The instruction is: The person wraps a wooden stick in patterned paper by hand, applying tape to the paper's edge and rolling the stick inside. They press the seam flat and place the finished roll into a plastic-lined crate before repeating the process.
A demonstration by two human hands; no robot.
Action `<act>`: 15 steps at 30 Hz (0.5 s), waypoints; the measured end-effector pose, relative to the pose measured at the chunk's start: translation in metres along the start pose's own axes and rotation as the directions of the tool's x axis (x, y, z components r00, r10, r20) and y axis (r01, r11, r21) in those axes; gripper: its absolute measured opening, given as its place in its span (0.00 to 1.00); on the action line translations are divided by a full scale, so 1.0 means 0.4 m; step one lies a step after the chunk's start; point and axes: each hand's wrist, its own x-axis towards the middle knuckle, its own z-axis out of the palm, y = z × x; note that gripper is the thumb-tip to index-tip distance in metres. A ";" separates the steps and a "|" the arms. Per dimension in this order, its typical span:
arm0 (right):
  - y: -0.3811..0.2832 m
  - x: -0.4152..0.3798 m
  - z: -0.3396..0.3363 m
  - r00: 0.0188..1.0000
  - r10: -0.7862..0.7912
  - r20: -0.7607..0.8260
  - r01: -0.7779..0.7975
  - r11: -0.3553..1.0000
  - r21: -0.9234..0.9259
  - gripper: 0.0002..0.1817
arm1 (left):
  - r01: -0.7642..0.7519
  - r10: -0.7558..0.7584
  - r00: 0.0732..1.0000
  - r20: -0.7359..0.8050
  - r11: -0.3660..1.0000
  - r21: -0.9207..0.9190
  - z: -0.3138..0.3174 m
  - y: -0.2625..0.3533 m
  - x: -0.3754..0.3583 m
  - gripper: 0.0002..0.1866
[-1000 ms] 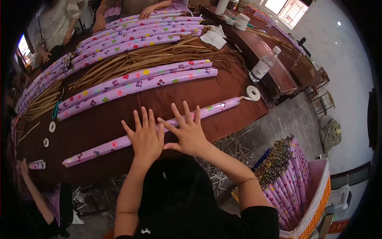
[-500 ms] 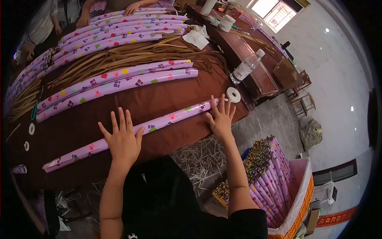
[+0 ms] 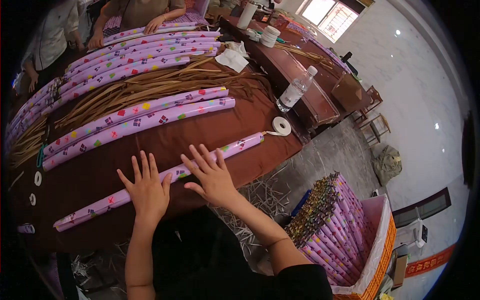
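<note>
Brown cloth surface, head view: its near right corner juts toward a floor littered with paper strips. Your patterned tube lies slantwise along the near edge, left end low, right end close to the right edge. Bare cloth runs between it and the next tubes, with more open toward the near right corner.

Both your hands are over the tube's middle stretch. Left hand: fingers spread, pointing at the far edge, gripping nothing. Right hand: fingers likewise splayed, just beside the left. Palm contact hidden from above.

Counts: one tube under your hands; two printed tubes beyond, side by side; one white tape roll by the right edge, its tail reaching to the tube's right tip; two small white rings toward the left edge. Far-side tubes overlap too much to count.

Against half a second ago: your right hand has left the tube's right end and come in near the left, exposing that end.
</note>
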 end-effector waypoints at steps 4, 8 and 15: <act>0.143 -0.047 -0.038 0.978 0.207 -0.038 -0.211 0.957 -0.201 0.36 | -0.004 0.004 1.000 -0.003 1.000 0.012 0.003 0.001 -0.002 0.35; 0.334 -0.093 -0.065 0.761 0.537 -0.363 -0.431 0.837 0.337 0.25 | -0.021 0.024 0.998 -0.058 0.999 0.042 0.005 0.003 -0.005 0.34; 0.431 -0.102 -0.126 0.568 0.823 -0.017 -0.414 0.304 0.858 0.25 | 0.025 -0.030 0.994 0.104 0.998 0.050 -0.015 0.011 -0.004 0.34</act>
